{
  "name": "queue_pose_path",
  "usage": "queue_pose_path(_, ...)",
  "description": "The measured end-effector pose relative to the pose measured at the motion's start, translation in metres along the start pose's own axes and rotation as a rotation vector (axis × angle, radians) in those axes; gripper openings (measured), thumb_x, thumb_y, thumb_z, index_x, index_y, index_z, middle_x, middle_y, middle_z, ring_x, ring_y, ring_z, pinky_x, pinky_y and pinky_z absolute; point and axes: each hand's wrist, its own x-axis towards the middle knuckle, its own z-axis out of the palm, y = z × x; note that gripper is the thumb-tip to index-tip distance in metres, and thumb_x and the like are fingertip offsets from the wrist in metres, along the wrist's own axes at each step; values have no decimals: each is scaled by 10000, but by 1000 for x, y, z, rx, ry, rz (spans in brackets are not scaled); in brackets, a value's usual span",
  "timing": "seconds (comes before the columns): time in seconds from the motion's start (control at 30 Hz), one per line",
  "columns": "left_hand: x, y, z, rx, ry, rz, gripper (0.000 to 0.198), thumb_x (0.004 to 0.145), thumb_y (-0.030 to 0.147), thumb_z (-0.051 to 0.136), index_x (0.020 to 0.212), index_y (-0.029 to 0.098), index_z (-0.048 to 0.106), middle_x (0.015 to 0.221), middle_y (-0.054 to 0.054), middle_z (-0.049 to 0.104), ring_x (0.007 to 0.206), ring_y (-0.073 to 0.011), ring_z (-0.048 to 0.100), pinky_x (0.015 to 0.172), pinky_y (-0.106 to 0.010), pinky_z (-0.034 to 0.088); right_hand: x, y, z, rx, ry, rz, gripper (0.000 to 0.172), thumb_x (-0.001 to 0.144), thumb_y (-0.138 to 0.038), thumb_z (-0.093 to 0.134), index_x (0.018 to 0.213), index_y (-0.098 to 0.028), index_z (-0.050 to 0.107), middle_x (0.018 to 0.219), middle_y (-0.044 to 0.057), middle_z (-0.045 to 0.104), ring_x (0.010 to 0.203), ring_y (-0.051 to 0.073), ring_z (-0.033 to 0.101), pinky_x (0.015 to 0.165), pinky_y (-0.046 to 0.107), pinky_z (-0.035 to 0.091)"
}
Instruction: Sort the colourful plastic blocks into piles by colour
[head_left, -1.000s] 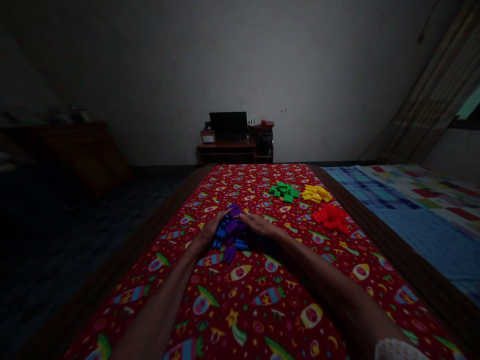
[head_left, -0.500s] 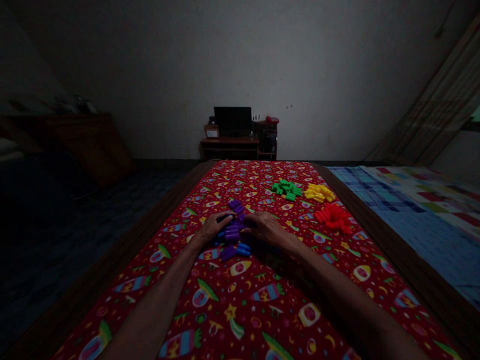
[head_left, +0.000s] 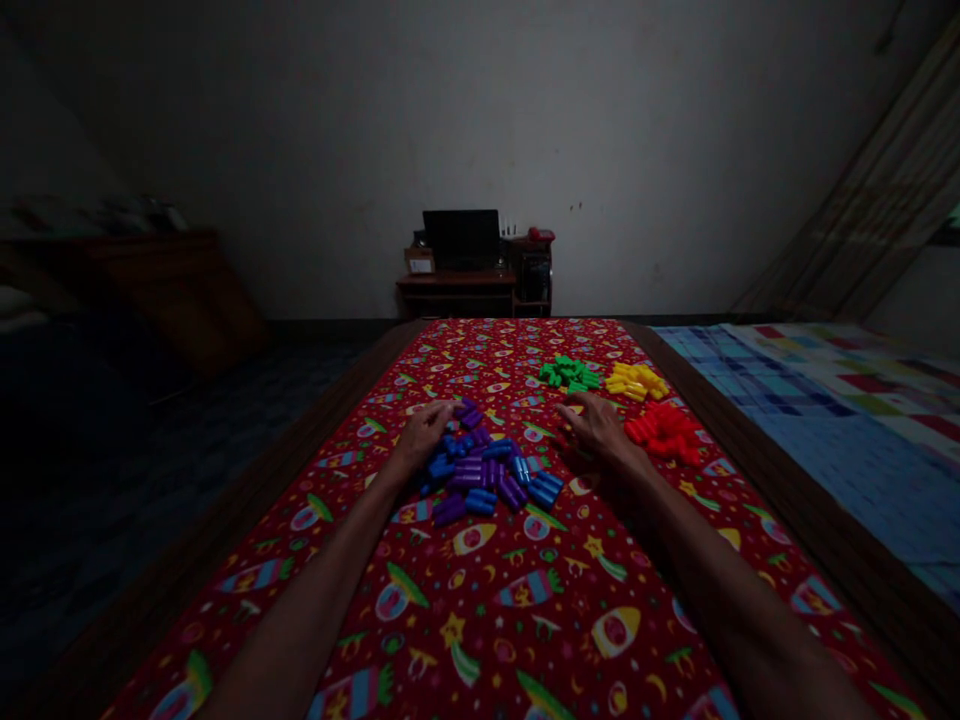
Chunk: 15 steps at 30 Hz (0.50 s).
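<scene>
A loose heap of blue and purple plastic pieces, each shaped like short joined tubes, lies on the red patterned cloth (head_left: 517, 590). My left hand (head_left: 426, 432) rests at the heap's left side, fingers stretched forward. Its fingertips are beside a purple piece (head_left: 470, 413) at the far end; whether they touch it is unclear. Nearer pieces include a blue piece (head_left: 546, 488) on the right and a purple piece (head_left: 450, 510) at the front. My right hand (head_left: 596, 425) is off to the right of the heap, fingers apart and curved, with nothing visible in it.
Beyond my right hand are separate piles of green pieces (head_left: 570, 374), yellow pieces (head_left: 636, 381) and red pieces (head_left: 666, 434). A desk with a monitor (head_left: 461, 238) stands against the far wall. A bed with a blue sheet (head_left: 810, 430) adjoins the right side.
My right hand has moved right, away from the heap, uncovering blue and purple pieces. My left hand has shifted slightly left and forward, toward the far purple piece.
</scene>
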Motion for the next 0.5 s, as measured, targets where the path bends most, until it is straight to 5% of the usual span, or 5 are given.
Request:
queue_pose_path(0.1, 23, -13, 9, 119, 49, 28, 500, 823, 508, 466, 1124, 163, 669, 1205, -111, 659, 1202, -267, 539, 1066, -429, 378, -6, -31, 12, 141, -90, -157, 256, 915, -314, 506, 1017, -167, 688, 946, 92, 718, 872, 196, 653, 778, 288, 467)
queue_pose_path(0.23, 40, -24, 20, 132, -175, 34, 528, 751, 545, 556, 1114, 180, 675, 1234, -116, 646, 1213, -283, 533, 1041, -428, 407, -19, -62, 37, 197, -235, -460, 354, 874, -262, 580, 1212, -156, 590, 1201, 147, 628, 1100, 232, 582, 899, 328, 452)
queue_pose_path(0.3, 41, -23, 20, 111, -273, 54, 501, 710, 549, 604, 1064, 207, 699, 1178, -99, 676, 1130, -277, 586, 982, -397, 457, -23, -69, 45, 197, -305, -544, 307, 890, -246, 559, 1180, -151, 595, 1146, 146, 642, 1042, 224, 597, 859, 316, 458)
queue_pose_path(0.5, 29, -1, 10, 118, -334, 67, 348, 719, 503, 603, 841, 202, 729, 845, -50, 710, 806, -216, 640, 737, -295, 508, -16, -65, 31, 302, -428, -439, 310, 931, -399, 488, 943, -162, 688, 777, 26, 684, 664, 138, 598, 620, 223, 409)
